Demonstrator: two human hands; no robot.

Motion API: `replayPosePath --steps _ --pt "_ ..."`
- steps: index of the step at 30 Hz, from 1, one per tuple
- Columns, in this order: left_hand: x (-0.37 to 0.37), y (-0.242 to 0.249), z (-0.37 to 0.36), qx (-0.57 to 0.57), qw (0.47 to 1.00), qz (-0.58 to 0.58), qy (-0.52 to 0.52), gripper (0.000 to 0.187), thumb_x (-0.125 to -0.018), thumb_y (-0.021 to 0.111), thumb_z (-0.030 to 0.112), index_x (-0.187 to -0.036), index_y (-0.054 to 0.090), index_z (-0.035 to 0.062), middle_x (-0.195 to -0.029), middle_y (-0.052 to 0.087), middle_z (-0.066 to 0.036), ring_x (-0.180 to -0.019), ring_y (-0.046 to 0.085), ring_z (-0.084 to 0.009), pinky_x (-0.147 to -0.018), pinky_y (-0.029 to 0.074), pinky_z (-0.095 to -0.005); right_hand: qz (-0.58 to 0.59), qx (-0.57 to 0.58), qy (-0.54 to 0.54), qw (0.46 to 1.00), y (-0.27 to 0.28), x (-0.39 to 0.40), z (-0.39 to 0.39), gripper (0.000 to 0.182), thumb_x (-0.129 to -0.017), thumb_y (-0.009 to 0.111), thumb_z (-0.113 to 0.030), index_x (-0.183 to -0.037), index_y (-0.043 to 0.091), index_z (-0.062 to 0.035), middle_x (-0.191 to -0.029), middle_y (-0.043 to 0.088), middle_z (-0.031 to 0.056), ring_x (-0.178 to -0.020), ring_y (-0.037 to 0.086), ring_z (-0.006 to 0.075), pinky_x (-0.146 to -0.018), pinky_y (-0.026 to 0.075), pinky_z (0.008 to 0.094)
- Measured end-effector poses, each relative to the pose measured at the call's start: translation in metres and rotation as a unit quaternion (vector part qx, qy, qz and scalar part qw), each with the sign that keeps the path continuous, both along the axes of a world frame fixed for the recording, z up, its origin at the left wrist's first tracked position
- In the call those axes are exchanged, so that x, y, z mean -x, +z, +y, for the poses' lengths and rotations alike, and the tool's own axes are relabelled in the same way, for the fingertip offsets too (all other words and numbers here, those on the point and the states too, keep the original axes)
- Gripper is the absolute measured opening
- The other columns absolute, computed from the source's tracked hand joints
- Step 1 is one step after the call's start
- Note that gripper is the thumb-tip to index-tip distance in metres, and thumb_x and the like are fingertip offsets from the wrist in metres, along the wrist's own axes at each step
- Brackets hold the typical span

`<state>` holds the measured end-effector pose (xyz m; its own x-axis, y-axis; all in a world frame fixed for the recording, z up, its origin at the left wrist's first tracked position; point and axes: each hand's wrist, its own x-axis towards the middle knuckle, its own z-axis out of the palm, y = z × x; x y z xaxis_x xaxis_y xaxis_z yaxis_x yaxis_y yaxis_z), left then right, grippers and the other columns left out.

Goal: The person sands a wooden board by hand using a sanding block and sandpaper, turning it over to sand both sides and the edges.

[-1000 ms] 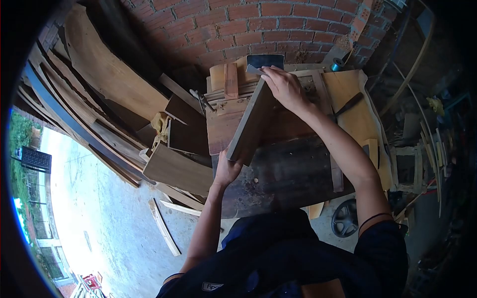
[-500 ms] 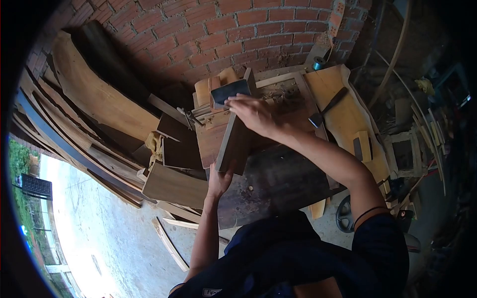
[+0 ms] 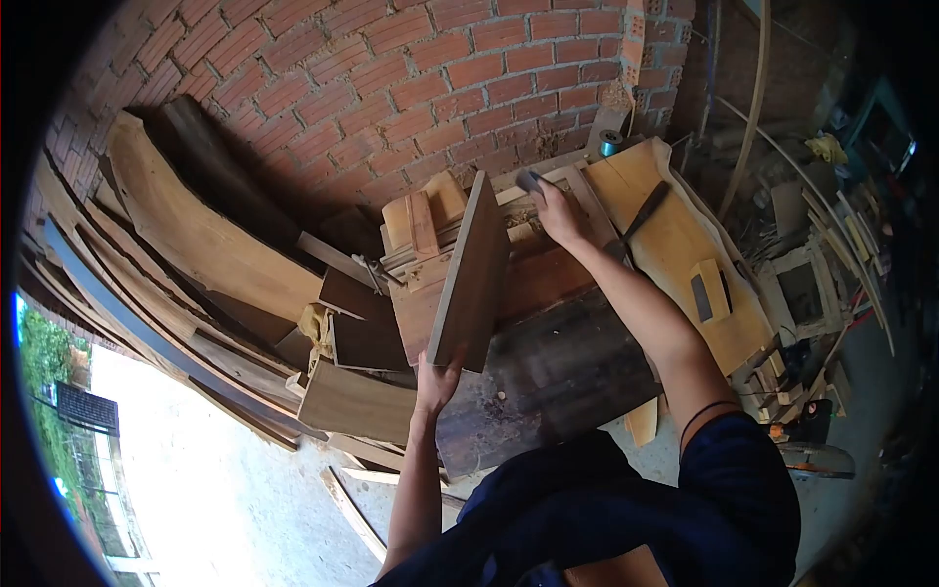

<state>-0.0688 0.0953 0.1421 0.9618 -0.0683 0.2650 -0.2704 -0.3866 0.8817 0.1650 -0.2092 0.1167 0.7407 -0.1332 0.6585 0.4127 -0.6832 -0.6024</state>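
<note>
My left hand (image 3: 437,383) grips the near end of a brown wooden board (image 3: 473,284), which stands tilted on its edge over the workbench (image 3: 558,367). In my right hand (image 3: 562,217) is a dark, flat piece that looks like sandpaper (image 3: 529,182), pinched between the fingers. That hand is just right of the board's far end, apart from it. A chisel (image 3: 646,209) with a dark handle lies to the right of my right forearm, its blade partly hidden behind the forearm.
Long planks (image 3: 210,210) lean on the left by the brick wall (image 3: 391,68). A blue spool (image 3: 610,144) stands at the back. On the right, a pale wooden slab (image 3: 675,245) carries a small wooden block (image 3: 714,291). Wood scraps (image 3: 423,223) lie behind the board.
My right hand has moved right with the dark piece, away from the board's far edge where it was before. My left hand keeps its hold on the board. The view has shifted slightly.
</note>
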Motion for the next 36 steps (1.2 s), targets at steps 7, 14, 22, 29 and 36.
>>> replayPosePath --steps 7,14,22,29,36 --pt "0.0 0.0 0.007 0.016 0.998 0.054 0.004 0.027 -0.096 0.069 0.018 -0.105 0.068 -0.0068 -0.086 0.073 -0.013 -0.08 0.062 -0.0124 -0.072 0.052 -0.0329 0.272 0.188 -0.009 0.944 -0.05 0.194 -0.07 0.022 -0.093 0.065 -0.018 -0.109 0.062 -0.0022 -0.096 0.068 0.0252 -0.092 0.067 0.0423 -0.077 0.053 0.0516" --pt "-0.002 -0.013 0.027 0.215 0.96 0.176 0.023 0.057 -0.094 0.068 0.01 -0.144 0.044 0.0004 -0.131 0.059 -0.014 -0.117 0.061 -0.025 -0.101 0.051 -0.0405 0.277 0.014 0.036 0.96 -0.057 0.238 -0.026 0.056 -0.099 0.063 -0.029 -0.144 0.047 -0.0014 -0.141 0.053 0.0202 -0.127 0.052 0.0355 -0.105 0.044 0.0456" --pt "0.047 0.01 0.02 0.61 0.714 0.344 -0.002 0.05 -0.088 0.061 0.007 -0.136 0.05 0.0001 -0.129 0.061 -0.015 -0.121 0.06 -0.0316 -0.104 0.049 -0.0492 0.382 -0.427 0.219 0.79 -0.046 0.225 -0.012 0.098 -0.091 0.075 -0.035 -0.161 0.011 -0.0148 -0.147 0.043 0.0112 -0.129 0.049 0.0201 -0.104 0.046 0.0395" --pt "0.06 -0.013 0.025 0.727 0.466 0.5 -0.068 0.042 -0.091 0.057 0.009 -0.13 0.052 -0.0037 -0.123 0.065 -0.023 -0.106 0.07 -0.0368 -0.079 0.066 -0.048 0.323 -0.341 0.271 0.84 0.02 0.188 -0.061 0.081 -0.088 0.08 -0.016 -0.153 0.031 -0.0101 -0.142 0.052 0.011 -0.127 0.054 0.0196 -0.1 0.05 0.038" --pt "0.05 -0.068 0.021 0.845 0.199 0.496 -0.029 0.076 -0.091 0.073 0.033 -0.147 0.039 -0.0059 -0.132 0.061 -0.025 -0.117 0.066 -0.0326 -0.084 0.065 -0.0364 0.339 -0.306 0.309 0.835 0.05 0.169 -0.033 0.072 -0.085 0.084 -0.019 -0.144 0.043 -0.0095 -0.129 0.061 0.0056 -0.117 0.058 0.0139 -0.086 0.055 0.0314"
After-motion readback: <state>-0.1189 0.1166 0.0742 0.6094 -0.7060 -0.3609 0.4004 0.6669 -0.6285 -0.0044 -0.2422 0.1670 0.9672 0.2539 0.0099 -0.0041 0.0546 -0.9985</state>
